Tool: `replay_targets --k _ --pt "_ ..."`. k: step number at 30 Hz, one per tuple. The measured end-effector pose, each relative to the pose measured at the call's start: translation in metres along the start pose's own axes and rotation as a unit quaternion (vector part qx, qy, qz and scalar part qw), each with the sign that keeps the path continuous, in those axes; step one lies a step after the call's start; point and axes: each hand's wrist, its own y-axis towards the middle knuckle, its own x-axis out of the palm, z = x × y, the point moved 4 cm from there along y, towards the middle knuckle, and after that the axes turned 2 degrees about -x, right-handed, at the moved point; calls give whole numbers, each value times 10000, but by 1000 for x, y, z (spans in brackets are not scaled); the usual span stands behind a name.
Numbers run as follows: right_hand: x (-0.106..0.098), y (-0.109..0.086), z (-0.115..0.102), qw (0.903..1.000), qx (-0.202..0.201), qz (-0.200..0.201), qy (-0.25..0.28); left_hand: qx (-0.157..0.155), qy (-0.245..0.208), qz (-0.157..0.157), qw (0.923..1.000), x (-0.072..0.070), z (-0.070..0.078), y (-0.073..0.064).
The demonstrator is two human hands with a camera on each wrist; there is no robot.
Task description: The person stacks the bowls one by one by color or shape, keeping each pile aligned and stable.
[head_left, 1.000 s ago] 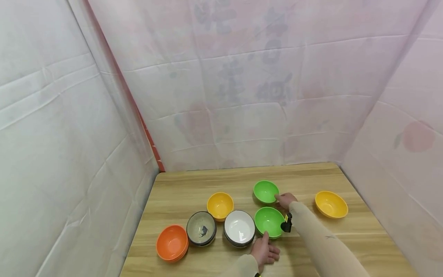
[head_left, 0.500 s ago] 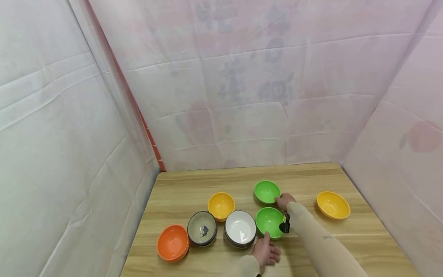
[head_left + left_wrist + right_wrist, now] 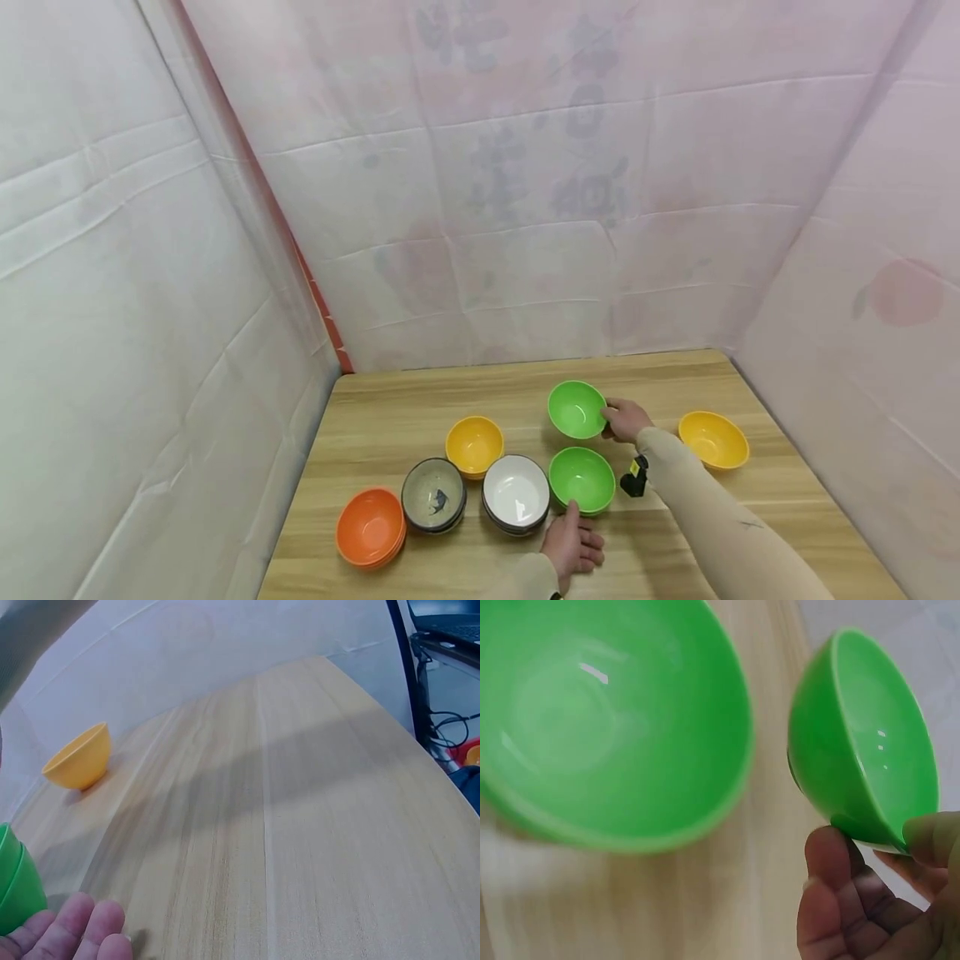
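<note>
My right hand (image 3: 627,419) pinches the right rim of a green bowl (image 3: 576,408), thumb inside and fingers beneath. In the right wrist view that bowl (image 3: 870,742) appears tilted and raised off the table. Nearer me stands a small stack of green bowls (image 3: 582,480); its top bowl (image 3: 622,727) fills the left of the right wrist view. My left hand (image 3: 572,547) lies at the near side of this stack, thumb at its rim and the other fingers extended. In the left wrist view, its fingers (image 3: 71,930) lie beside the stack's side (image 3: 22,892).
Left of the green stack stand white bowls (image 3: 517,493), grey bowls (image 3: 433,495), orange bowls (image 3: 371,527) and yellow bowls (image 3: 475,447). A single yellow bowl (image 3: 714,440) sits to the right, near my right forearm. Fabric walls (image 3: 465,208) border the wooden table (image 3: 405,392).
My right hand has raised the far green bowl slightly up from the table. My left hand has stayed by the green stack.
</note>
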Motion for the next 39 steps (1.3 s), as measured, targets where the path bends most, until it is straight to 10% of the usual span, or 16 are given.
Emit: replay_targets --k 11,39 --pt "-7 -27 -21 9921 -906 -54 -864 41 -10 23 10000 -2 3 -2" --pt "19 -61 5 9787 -1099 132 -1731 30 -162 -30 9999 -1 -2 -5"
